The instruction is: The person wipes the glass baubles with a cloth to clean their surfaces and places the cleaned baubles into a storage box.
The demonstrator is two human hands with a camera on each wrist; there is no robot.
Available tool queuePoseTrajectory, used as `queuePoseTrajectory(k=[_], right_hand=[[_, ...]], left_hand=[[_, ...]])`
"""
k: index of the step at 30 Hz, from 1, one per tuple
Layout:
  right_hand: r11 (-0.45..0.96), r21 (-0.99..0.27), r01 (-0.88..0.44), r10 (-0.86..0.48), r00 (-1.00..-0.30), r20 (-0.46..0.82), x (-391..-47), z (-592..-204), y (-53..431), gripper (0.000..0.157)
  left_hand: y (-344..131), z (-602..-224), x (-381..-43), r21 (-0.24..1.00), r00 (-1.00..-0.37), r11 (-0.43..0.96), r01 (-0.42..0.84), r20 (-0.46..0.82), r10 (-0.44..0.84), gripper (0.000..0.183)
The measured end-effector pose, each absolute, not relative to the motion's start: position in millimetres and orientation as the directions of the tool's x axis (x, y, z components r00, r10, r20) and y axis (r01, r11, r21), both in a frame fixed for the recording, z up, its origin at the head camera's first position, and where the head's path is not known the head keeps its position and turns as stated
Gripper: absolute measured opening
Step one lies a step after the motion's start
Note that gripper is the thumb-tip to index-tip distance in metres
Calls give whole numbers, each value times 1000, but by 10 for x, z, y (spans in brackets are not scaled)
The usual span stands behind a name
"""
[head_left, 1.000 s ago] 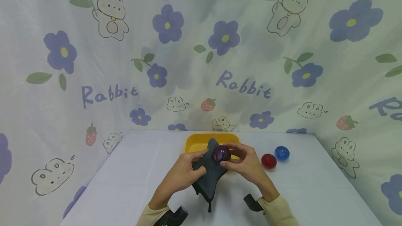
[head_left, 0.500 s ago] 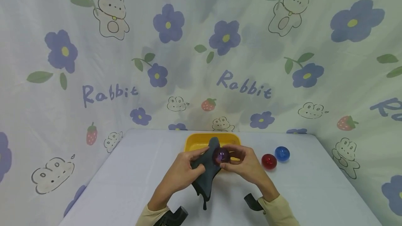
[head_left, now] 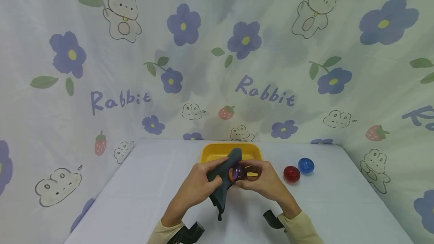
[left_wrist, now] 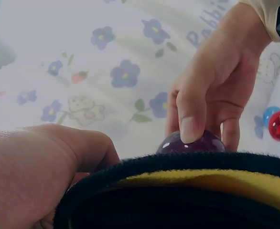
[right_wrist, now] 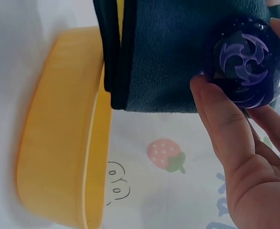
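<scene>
Between the two hands hangs a dark grey-green towel (head_left: 234, 156), folded, with a yellow layer (left_wrist: 245, 183) showing inside its edge in the left wrist view. My left hand (head_left: 196, 183) pinches the towel between thumb and fingers. A glossy purple ball (right_wrist: 247, 62) with a light swirl emblem is held by the fingertips of my right hand (head_left: 264, 180), against the towel's face. In the head view the ball's left side shows an orange patch. The towel hides part of the ball in the left wrist view.
Behind the hands stands a yellow plastic tub (head_left: 206, 155); the towel and hands cover much of it. To the right, a red ball (head_left: 291, 174) and a blue ball (head_left: 306, 165) lie close together on the white table (head_left: 145, 183). A printed rabbit curtain (head_left: 203, 55) hangs behind.
The towel has turned and looks narrower, its lower tip a little higher and further left. The purple ball has moved slightly down and rotated, showing the orange patch. Both hands keep their holds.
</scene>
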State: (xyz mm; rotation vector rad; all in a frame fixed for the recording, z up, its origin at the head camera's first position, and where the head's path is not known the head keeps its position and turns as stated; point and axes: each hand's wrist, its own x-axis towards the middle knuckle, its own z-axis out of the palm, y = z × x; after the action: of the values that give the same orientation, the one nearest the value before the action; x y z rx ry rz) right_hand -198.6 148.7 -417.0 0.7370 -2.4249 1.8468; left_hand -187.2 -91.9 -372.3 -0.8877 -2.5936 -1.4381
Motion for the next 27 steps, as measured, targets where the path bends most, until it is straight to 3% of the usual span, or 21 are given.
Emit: queuePoseTrajectory(k=[15, 27], right_hand=[[132, -909, -396, -398, -860, 318, -1940, -4156, 1425, 51], [106, -904, -415, -346, -867, 358, -1923, -4120, 1410, 51]], left_hand=[[-949, -3783, -1944, 745, -823, 438, 503, 257, 507, 52], [-968, -3784, -1966, 752, -829, 458, 474, 206, 520, 55]])
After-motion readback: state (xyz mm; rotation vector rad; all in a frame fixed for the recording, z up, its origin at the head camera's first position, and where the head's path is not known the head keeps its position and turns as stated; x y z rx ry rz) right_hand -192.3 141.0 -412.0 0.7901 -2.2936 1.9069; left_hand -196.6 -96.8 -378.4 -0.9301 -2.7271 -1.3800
